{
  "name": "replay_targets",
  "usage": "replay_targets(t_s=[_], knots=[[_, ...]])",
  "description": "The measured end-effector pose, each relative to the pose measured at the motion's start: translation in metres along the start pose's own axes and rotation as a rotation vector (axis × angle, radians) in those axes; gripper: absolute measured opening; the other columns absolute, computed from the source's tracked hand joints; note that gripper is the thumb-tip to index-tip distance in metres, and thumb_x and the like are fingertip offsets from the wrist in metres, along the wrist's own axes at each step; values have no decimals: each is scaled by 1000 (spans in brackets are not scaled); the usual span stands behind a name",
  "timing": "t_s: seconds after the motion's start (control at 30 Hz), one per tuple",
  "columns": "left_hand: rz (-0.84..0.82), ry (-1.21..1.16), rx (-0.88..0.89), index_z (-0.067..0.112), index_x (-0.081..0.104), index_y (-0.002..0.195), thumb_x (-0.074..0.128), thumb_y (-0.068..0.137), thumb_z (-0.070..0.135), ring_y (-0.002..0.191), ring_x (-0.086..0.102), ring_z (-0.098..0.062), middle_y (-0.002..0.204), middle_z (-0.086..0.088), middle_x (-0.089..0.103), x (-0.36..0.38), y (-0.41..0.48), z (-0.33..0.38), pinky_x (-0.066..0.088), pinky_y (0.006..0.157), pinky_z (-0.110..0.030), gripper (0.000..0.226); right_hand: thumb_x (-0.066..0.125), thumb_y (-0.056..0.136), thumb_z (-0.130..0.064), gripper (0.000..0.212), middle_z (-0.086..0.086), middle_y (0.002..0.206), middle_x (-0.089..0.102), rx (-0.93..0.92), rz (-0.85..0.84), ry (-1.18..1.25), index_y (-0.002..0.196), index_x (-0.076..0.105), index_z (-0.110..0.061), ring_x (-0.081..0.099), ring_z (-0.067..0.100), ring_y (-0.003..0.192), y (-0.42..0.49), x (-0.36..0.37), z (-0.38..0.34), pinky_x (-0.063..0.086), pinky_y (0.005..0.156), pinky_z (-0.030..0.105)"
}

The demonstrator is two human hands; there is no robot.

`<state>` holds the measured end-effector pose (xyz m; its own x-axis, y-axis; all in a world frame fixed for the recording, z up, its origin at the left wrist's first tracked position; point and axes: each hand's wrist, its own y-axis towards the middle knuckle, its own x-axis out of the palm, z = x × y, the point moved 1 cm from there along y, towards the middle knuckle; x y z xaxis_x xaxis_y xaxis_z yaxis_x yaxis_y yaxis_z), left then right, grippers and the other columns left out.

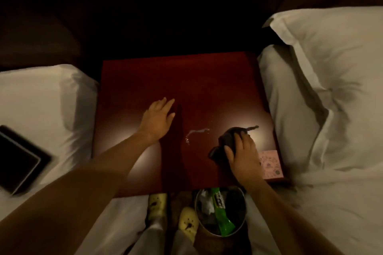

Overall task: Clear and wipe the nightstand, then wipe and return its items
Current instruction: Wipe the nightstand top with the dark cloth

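The dark red wooden nightstand (145, 80) fills the middle of the head view. A small streak of liquid (195, 133) lies on its top near the front. My right hand (243, 151) presses a dark cloth (227, 141) flat onto the top at the front right, fingers spread over it. My left hand (158, 117) hovers over or rests on the top at the left of the streak, fingers straight, holding nothing. A pink card (271, 163) lies at the front right corner, partly under my right wrist.
White beds with pillows flank the nightstand, left (41, 99) and right (331, 89). A dark tablet (18, 159) lies on the left bed. A metal waste bin (219, 213) with a green wrapper stands on the floor in front, beside my yellow slippers (186, 223).
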<state>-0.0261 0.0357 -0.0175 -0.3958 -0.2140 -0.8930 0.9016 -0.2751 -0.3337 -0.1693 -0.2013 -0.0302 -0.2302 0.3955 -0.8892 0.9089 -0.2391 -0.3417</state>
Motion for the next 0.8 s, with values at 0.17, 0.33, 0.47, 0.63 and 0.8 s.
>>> replay_targets(t_s=[0.17, 0.33, 0.47, 0.63, 0.8], knots=[[74, 138, 111, 25, 20, 150, 33, 99, 39, 149, 13, -24, 160, -6, 17, 5, 46, -13, 12, 119, -45, 54, 37, 91, -56, 73, 12, 159, 16, -53, 49, -45, 150, 17, -17, 13, 29, 147, -1, 27, 3, 9, 118, 38], [71, 263, 145, 30, 14, 150, 25, 98, 47, 150, 2, -20, 162, -1, 8, 19, 79, -36, 0, 118, -49, 57, 33, 90, -52, 67, 13, 155, 28, 13, 178, -100, 147, 27, -16, 23, 30, 145, 9, 38, -4, 14, 117, 40], [121, 320, 187, 35, 0, 148, 11, 93, 60, 148, -5, -13, 158, 9, -3, 27, 86, -54, -11, 117, -46, 61, 35, 89, -49, 66, 15, 153, 31, 45, 257, -111, 145, 27, -15, 26, 28, 143, 21, 40, -6, 19, 116, 41], [175, 308, 206, 34, 10, 150, 12, 92, 61, 149, 0, -14, 160, 6, 5, 27, 90, -56, -8, 118, -49, 63, 32, 90, -49, 67, 19, 153, 31, 74, 288, -117, 145, 28, -11, 26, 31, 143, 45, 34, -13, 20, 118, 43], [197, 294, 219, 32, 16, 149, 17, 93, 59, 148, 3, -14, 158, 7, 5, 26, 89, -54, -1, 119, -52, 63, 32, 90, -48, 67, 22, 152, 29, 121, 330, -120, 145, 28, -8, 27, 34, 143, 81, 26, -28, 18, 118, 43]])
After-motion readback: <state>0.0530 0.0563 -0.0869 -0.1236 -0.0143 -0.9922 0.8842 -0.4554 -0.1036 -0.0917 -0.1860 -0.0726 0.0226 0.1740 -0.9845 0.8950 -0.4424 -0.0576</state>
